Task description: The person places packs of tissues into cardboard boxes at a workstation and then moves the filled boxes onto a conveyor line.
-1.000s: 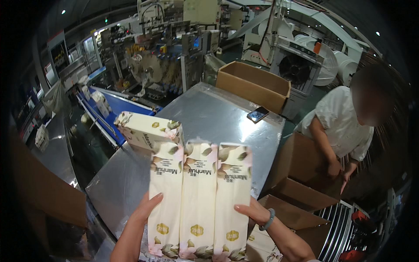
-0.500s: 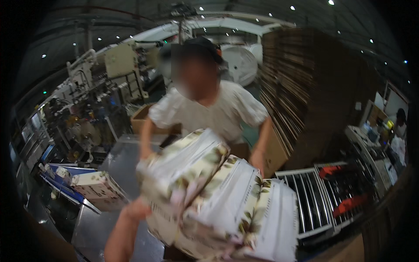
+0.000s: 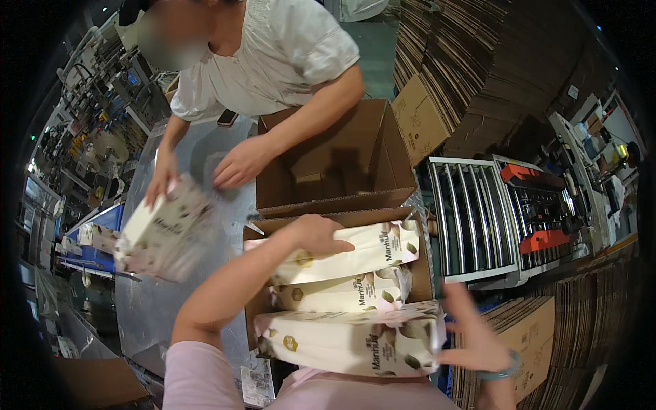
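Observation:
Three cream, flower-printed soft tissue packs lie side by side in a cardboard box in front of me: a far pack (image 3: 372, 247), a middle pack (image 3: 342, 295) and a near pack (image 3: 321, 342). My left hand (image 3: 316, 234) rests over the far pack, its thumb along the near side and its fingers bent over the top. At the right end of the near pack is my right hand (image 3: 475, 338), blurred, with thumb and fingers apart. The box (image 3: 335, 217) surrounds the packs, and the near one sits highest, hiding its near wall.
Across the metal table (image 3: 225, 249) a person in a white top handles a clear-wrapped floral pack (image 3: 167, 229). An open brown carton (image 3: 328, 147) stands beyond my box. Right lie a roller conveyor (image 3: 471, 219) and a machine with red parts (image 3: 543, 240). Flattened cartons (image 3: 471, 75) are stacked behind.
The packs held up between me and the other person are now down in the box. My view has tilted downward. The other person's hands have moved to a separate pack at left.

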Action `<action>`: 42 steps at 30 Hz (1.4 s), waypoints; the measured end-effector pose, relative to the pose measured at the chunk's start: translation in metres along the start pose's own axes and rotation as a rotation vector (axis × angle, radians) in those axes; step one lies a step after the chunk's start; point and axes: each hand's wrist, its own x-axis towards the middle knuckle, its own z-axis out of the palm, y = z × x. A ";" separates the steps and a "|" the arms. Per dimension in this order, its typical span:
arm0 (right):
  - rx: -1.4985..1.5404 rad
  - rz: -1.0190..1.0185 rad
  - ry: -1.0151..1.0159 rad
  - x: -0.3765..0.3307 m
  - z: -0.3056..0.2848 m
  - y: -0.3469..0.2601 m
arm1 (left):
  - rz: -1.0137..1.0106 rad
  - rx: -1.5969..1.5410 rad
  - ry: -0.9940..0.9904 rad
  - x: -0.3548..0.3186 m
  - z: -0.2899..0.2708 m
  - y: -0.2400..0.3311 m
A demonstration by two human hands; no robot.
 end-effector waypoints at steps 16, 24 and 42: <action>-0.838 -0.065 -0.362 0.147 0.049 0.055 | -0.219 0.207 -0.098 -0.034 0.138 -0.023; 0.388 -0.934 -0.565 0.087 0.087 -0.171 | -0.356 0.213 0.001 -0.029 0.172 -0.043; 0.959 -0.858 -0.721 0.042 0.086 -0.146 | -0.137 -0.179 1.005 -0.119 0.097 -0.031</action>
